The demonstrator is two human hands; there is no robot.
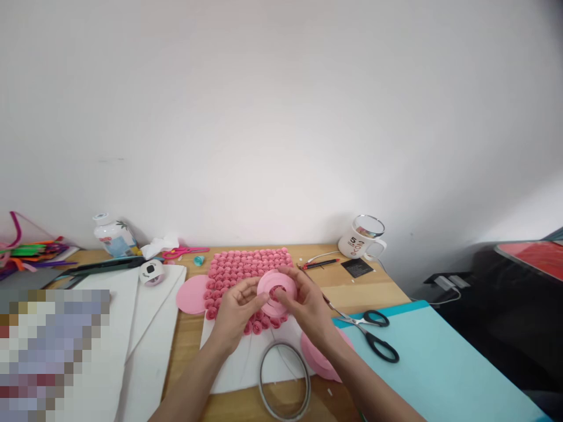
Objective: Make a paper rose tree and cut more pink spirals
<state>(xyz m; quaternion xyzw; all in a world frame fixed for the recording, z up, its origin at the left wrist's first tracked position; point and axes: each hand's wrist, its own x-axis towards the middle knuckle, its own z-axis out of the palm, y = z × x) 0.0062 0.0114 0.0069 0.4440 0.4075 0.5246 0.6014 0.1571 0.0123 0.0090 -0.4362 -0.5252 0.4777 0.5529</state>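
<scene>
Between both hands is a pink paper spiral point(276, 280), partly curled, with a tighter roll at its centre. My left hand point(243, 305) pinches its left edge between thumb and fingers. My right hand point(305, 299) grips the right side, its thumb over the middle. Below and behind the hands lies a white board point(233, 363) covered in its upper part with rows of rolled pink paper roses point(240, 264). One pink paper disc point(190, 295) rests to the left of the roses. More pink discs point(323, 357) lie partly hidden beneath my right forearm.
A roll of tape point(285, 381) is at the front edge. Black-handled scissors point(373, 334) lie on a teal folder point(440, 351) at right. Behind stand a mug point(358, 240) and a white bottle point(114, 235). Pink scissors point(185, 252) and white boards point(153, 328) are left.
</scene>
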